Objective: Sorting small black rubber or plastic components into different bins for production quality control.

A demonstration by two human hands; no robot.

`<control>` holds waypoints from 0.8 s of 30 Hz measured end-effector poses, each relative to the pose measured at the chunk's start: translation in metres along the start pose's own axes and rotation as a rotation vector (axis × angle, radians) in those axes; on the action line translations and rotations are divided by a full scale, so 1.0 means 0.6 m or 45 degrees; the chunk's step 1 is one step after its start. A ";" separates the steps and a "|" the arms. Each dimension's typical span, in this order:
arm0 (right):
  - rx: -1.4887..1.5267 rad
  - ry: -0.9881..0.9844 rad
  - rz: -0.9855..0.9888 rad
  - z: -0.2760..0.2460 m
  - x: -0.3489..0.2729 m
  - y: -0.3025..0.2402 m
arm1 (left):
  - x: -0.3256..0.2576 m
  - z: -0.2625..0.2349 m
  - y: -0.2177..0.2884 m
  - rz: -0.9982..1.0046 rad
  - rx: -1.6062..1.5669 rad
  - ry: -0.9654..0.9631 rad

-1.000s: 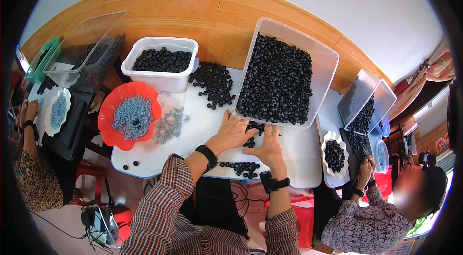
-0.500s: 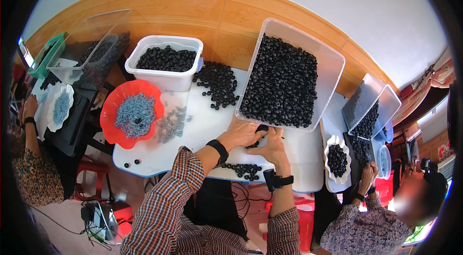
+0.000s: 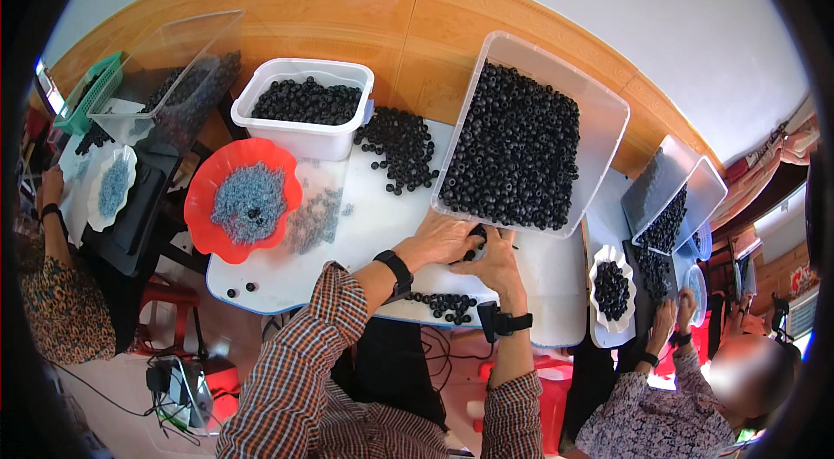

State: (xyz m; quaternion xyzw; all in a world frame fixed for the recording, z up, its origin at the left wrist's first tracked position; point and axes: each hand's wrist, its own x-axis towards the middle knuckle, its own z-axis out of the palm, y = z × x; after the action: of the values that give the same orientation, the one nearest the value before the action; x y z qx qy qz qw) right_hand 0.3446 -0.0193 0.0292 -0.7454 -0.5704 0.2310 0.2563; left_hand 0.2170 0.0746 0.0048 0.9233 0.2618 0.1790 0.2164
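Observation:
My left hand (image 3: 439,239) and my right hand (image 3: 497,264) meet just below the near edge of a tilted clear plastic bin (image 3: 599,172). The bin is heaped with small black ring-shaped pieces (image 3: 512,142), each with a hole. Between my hands sits a black ring-shaped piece (image 3: 475,242), partly hidden by the fingers. Left fingers close on it from one side; on the other, the right thumb and fingers press around it. Several loose black pieces (image 3: 449,307) lie on the white table (image 3: 552,303) below my wrists.
A red scalloped bowl (image 3: 201,220) holds small translucent grey-blue parts, with more scattered beside it. Behind it stands a white tub (image 3: 300,138) of black pieces, next to a black pile (image 3: 400,151). Co-workers sit at both sides; a white scalloped dish (image 3: 599,294) stands right.
The view has shifted slightly, moving the scene a little right. My hands stay together at the black piece. The right-hand co-worker's hands have moved apart, one toward a clear tub.

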 end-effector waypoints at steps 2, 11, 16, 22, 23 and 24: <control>0.027 0.031 -0.017 0.004 -0.004 0.002 | -0.010 0.006 0.003 -0.016 -0.045 0.083; -0.113 0.102 -0.131 0.031 -0.012 0.001 | -0.046 0.007 0.000 -0.003 -0.001 0.132; 0.088 0.026 0.035 0.040 -0.026 -0.036 | -0.072 0.007 -0.009 -0.010 -0.078 0.165; 0.028 0.084 0.028 0.062 -0.039 -0.045 | -0.099 0.014 -0.012 0.001 -0.124 0.250; 0.025 0.082 0.026 0.065 -0.040 -0.047 | -0.103 0.014 -0.011 0.006 -0.126 0.270; 0.001 0.086 0.005 0.069 -0.042 -0.047 | -0.107 0.015 -0.011 0.003 -0.129 0.272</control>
State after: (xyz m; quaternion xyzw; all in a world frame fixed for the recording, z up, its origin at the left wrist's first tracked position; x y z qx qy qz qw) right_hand 0.2916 -0.0326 0.0173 -0.7536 -0.5600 0.2065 0.2754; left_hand 0.1668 0.0412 -0.0200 0.8871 0.2730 0.2898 0.2334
